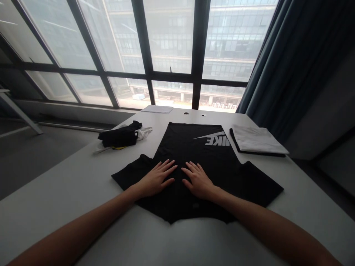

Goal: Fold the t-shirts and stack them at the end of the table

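Note:
A black T-shirt (191, 147) lies spread flat on the white table, its neckline toward me and its hem toward the window. Upside-down white lettering and a swoosh show near the hem on the right. Both sleeves stretch out to the sides. My left hand (156, 178) rests palm down on the upper part of the shirt, fingers spread. Beside it, a small gap away, my right hand (198, 180) lies on the cloth in the same way, fingers apart. Neither hand grips the fabric.
On the white table (55, 207), a crumpled pile of black and white clothes (120, 136) sits at the left. Folded clothes (256, 140), white over black, lie at the right edge. Papers (157, 109) rest at the far edge, before the window. A blue curtain (280, 62) hangs at right.

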`<move>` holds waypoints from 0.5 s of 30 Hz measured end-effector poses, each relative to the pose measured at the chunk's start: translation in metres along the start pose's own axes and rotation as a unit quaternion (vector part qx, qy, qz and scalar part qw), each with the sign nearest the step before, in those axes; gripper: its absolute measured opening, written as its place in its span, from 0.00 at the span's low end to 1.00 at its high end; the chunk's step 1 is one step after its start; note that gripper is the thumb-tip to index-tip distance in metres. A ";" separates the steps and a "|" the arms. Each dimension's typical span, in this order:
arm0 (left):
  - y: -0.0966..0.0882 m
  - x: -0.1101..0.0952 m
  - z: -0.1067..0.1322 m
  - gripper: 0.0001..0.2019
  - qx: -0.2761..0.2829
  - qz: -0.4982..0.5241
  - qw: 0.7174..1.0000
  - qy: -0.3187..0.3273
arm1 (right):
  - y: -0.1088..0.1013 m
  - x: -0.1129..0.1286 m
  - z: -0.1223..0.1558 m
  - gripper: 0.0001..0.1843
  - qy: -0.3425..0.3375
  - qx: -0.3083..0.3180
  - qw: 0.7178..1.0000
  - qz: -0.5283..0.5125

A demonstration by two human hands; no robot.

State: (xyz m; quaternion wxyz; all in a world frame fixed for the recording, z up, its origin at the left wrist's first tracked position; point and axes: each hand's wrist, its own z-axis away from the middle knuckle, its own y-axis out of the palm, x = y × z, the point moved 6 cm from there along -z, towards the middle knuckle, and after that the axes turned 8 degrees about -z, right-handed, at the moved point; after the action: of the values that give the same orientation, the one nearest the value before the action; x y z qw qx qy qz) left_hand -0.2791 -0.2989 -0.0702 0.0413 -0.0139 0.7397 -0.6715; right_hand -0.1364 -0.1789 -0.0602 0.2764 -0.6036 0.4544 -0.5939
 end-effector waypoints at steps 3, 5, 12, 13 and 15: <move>-0.005 0.004 -0.001 0.31 -0.004 -0.003 1.000 -0.019 | -0.001 0.002 0.001 0.29 -0.007 -0.006 1.000 -0.004; -0.010 0.013 -0.003 0.32 -0.016 -0.014 0.998 -0.065 | -0.002 0.003 0.002 0.29 -0.012 -0.011 1.000 -0.008; -0.001 0.051 -0.001 0.36 -0.011 -0.049 0.978 -0.201 | 0.000 -0.002 0.001 0.30 -0.001 -0.004 1.000 -0.001; -0.002 0.050 -0.001 0.35 -0.022 -0.054 0.978 -0.200 | 0.001 -0.002 0.001 0.30 -0.002 -0.004 1.000 -0.001; -0.008 0.042 -0.001 0.33 -0.053 -0.056 0.980 -0.184 | 0.002 -0.002 0.001 0.29 -0.003 -0.005 1.000 -0.002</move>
State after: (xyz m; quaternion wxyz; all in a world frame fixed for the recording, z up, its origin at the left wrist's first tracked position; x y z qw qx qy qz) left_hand -0.3216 -0.3023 -0.0643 0.1386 -0.1811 0.7517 -0.6188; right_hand -0.1358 -0.1776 -0.0628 0.2737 -0.6073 0.4554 -0.5907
